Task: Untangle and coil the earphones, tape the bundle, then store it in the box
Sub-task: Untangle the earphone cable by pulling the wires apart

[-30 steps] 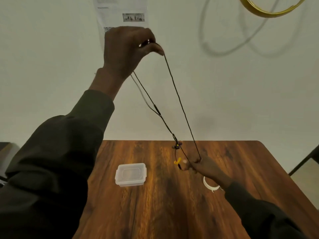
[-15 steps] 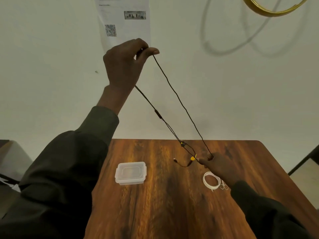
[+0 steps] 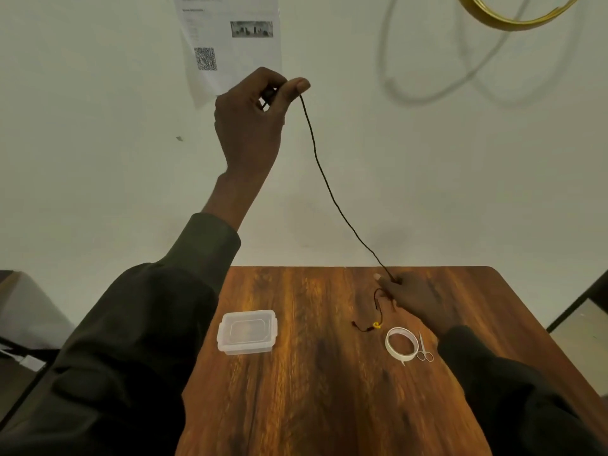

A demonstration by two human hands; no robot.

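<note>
The left hand (image 3: 250,126) is raised high against the wall, thumb and fingers pinching one end of the earphones (image 3: 332,192), whose thin dark cord runs down in 1 taut line to the right hand (image 3: 411,296) near the far right corner of the desk (image 3: 296,406). That hand is curled round the cord, and a short tail with a yellow piece (image 3: 377,325) trails onto the wood below it.

The likely trouble is strain: a cord this fine, pulled tight between 2 grips, could slip out of the pinch or kink at a joint. The loose tail could also loop back on itself and knot again when coiling begins.

The box (image 3: 246,331) is clear, glossy, rounded plastic, lid on, toward the left edge. The tape roll (image 3: 402,343) is a thin pale ring; small metal scissors (image 3: 424,348) lie just beside it
</note>
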